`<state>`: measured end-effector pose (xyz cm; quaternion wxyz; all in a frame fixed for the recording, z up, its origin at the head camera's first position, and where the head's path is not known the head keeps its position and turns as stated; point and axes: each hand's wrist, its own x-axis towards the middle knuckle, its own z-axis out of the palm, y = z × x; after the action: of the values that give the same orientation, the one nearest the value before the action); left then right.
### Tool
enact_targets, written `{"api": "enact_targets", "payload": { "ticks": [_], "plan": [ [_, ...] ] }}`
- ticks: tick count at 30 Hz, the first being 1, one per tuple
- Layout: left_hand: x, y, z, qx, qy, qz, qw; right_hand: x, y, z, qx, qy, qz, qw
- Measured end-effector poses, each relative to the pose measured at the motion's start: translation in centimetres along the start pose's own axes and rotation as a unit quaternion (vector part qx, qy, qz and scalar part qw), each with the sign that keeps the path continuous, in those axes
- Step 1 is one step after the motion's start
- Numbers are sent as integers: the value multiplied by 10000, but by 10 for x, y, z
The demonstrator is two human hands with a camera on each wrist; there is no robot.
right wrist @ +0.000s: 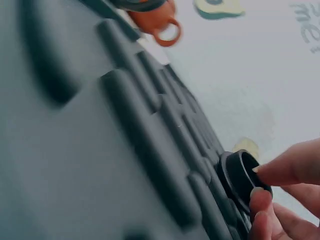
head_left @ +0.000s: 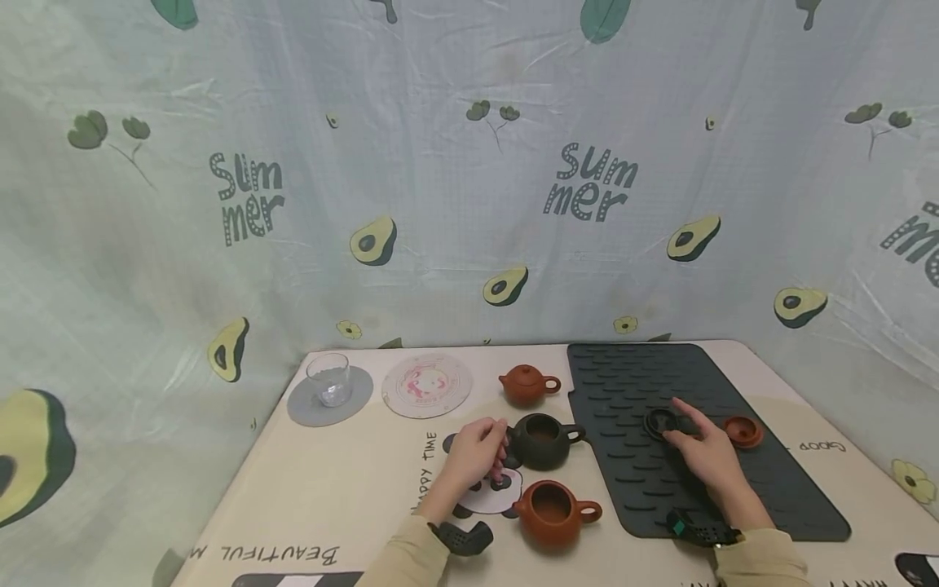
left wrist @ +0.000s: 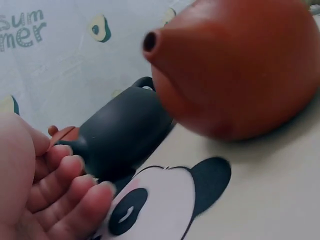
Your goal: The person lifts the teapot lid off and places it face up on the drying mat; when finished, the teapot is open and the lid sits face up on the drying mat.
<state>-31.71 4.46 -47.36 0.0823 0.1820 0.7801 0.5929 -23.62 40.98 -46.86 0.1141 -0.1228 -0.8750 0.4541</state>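
Note:
My left hand point(head_left: 475, 453) pinches the spout of a black teapot point(head_left: 541, 442), which stands lidless with its handle to the right. In the left wrist view, curled fingers point(left wrist: 82, 200) meet the spout of that teapot. On the dark mat my right hand point(head_left: 707, 456) holds a small black teapot lid point(head_left: 662, 422) by its rim. The right wrist view shows this lid point(right wrist: 240, 177) with its hollow side facing the fingertips. A reddish-brown lid point(head_left: 743, 432) lies just right of the hand. Nearer me stands a lidless reddish-brown teapot point(head_left: 552, 514).
Behind the black teapot is a smaller reddish-brown teapot point(head_left: 525, 386) with its lid on. A clear glass point(head_left: 330, 380) stands on a grey round mat point(head_left: 357, 395) at the back left, beside a pink patterned round mat point(head_left: 427, 386). The ridged dark mat point(head_left: 638, 375) covers the table's right.

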Motion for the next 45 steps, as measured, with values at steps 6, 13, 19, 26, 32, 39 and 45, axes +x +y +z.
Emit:
{"api": "enact_targets", "payload": {
  "ticks": [6,13,19,26,32,39,45],
  "plan": [
    [13,7,-20,-16,-401,-147,9991,17,-32,-28,-496,-275,-659,9962],
    [32,12,-42,1126,268,198,9931,45,-101,-8,-1093,-1191,-1211,9794],
    [56,4,-36,2207,1151,762,9655,55,-149,43,-1715,-1847,-1832,9502],
    [81,-7,-24,2852,1973,1037,9322,73,-173,89,-1989,-1519,-1817,9510],
    [93,-9,-16,2505,1648,795,9507,80,-176,118,-2240,-1040,-1409,9587],
    [98,-9,-11,2136,1422,464,9654,83,-180,134,-2551,-815,-1044,9578],
    [103,-7,-14,2442,1126,782,9600,84,-178,137,-3013,-814,-930,9455]
  ]
}}
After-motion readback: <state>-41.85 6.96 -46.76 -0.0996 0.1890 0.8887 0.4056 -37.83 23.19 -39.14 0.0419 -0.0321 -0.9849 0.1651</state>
